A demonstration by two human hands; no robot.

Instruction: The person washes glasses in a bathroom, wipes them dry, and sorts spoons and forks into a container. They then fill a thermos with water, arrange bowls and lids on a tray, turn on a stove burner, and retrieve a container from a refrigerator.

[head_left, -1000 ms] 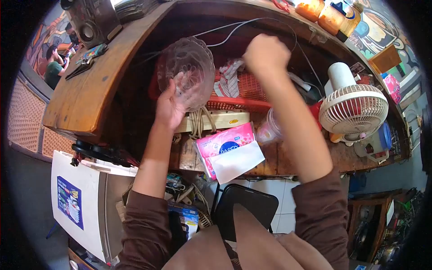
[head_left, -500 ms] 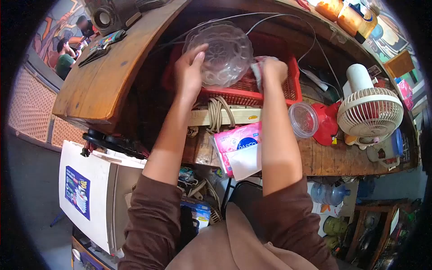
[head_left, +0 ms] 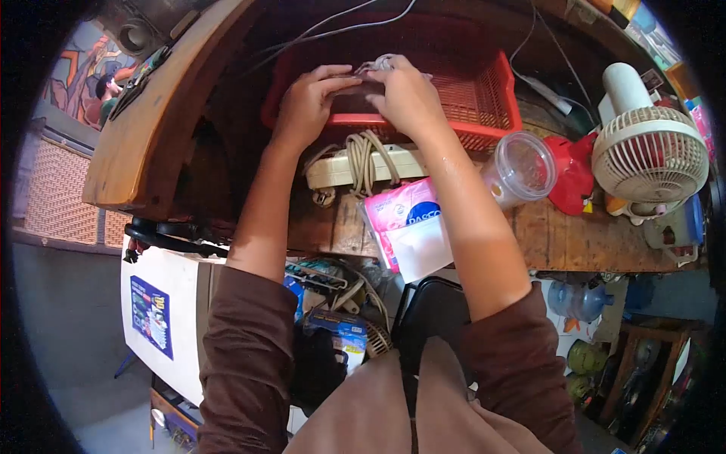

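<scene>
Both hands are over the near left part of a red plastic basket (head_left: 484,132). My left hand (head_left: 306,106) has its fingers stretched to the right, above the basket's near rim. Close by on the right, my right hand (head_left: 408,98) has a crumpled whitish cloth (head_left: 383,63) at its fingers. The clear patterned glass bowl cannot be made out plainly now; the space between the hands is dark and partly covered by the fingers.
In front of the basket lie a power strip (head_left: 325,172) with a coiled cord (head_left: 364,163) and a pink tissue pack (head_left: 397,208). To the right are a clear plastic jar (head_left: 522,166), a red object (head_left: 569,170) and a small fan (head_left: 650,163). A wooden ledge (head_left: 155,129) borders the left.
The glass bowl, held up in my left hand before, is no longer plainly visible. My hands have come closer together over the basket. The view has shifted.
</scene>
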